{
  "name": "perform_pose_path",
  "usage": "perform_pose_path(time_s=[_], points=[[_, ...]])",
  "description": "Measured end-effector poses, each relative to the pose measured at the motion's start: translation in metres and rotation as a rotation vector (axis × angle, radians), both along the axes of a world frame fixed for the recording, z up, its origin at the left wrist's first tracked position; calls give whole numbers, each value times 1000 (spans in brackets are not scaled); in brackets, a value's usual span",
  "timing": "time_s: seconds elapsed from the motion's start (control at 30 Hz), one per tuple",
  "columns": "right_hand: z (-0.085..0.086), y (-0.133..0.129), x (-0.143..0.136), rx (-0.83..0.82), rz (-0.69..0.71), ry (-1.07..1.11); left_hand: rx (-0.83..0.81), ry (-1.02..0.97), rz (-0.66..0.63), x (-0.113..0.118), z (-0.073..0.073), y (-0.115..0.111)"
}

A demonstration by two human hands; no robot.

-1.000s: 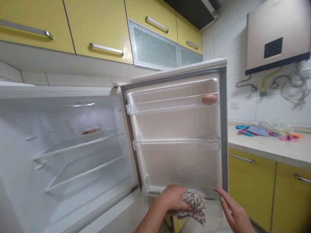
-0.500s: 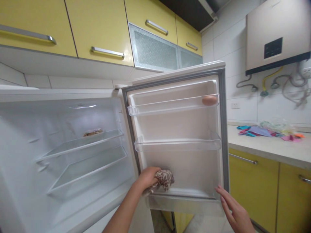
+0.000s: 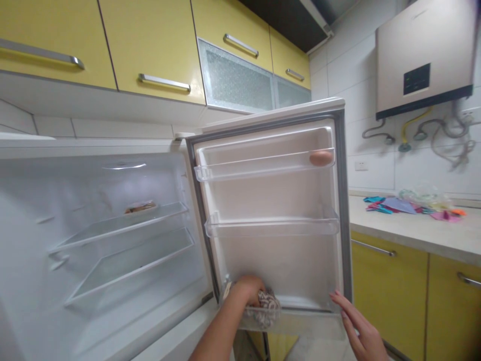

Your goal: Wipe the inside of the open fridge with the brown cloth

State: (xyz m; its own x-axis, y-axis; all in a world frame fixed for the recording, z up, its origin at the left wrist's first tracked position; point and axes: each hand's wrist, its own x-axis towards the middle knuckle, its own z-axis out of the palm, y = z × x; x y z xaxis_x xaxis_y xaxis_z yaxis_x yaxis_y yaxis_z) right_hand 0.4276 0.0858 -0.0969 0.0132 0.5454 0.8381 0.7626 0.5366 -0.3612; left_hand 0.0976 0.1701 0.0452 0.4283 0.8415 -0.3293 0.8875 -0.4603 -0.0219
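My left hand (image 3: 250,290) is closed on a brown-and-white patterned cloth (image 3: 269,303), down inside the bottom door bin (image 3: 308,323) of the open fridge door (image 3: 274,260). Part of the cloth shows through the clear front of the bin, and my fingertips are hidden behind the hand and cloth. At the door's lower right edge, my right hand (image 3: 356,323) has its fingers stretched out, the tips against the edge by the bin's end. An egg (image 3: 321,158) lies at the right end of the top door bin (image 3: 255,170). The middle door bin (image 3: 270,226) is clear plastic.
To the left, the fridge interior has glass shelves (image 3: 131,263), with a small packet (image 3: 140,207) on the upper one. Coloured cloths and plastic (image 3: 402,204) lie on the counter (image 3: 417,225) at right. A water heater (image 3: 424,60) hangs above; yellow cabinets (image 3: 154,40) line the wall.
My left hand has moved down and to the right with the cloth, from the door's inner panel into the bottom bin. My right hand stays nearly in place at the door edge.
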Motion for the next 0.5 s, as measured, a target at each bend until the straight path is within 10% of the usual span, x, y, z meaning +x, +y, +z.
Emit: perform_pose_path(time_s=[0.37,0.5], points=[[-1,-4,-6,-52,21,62,-69,-207,-126,136,-28,5],[1,-5,-6,-36,12,29,-118,-347,-139,145,-33,-1]])
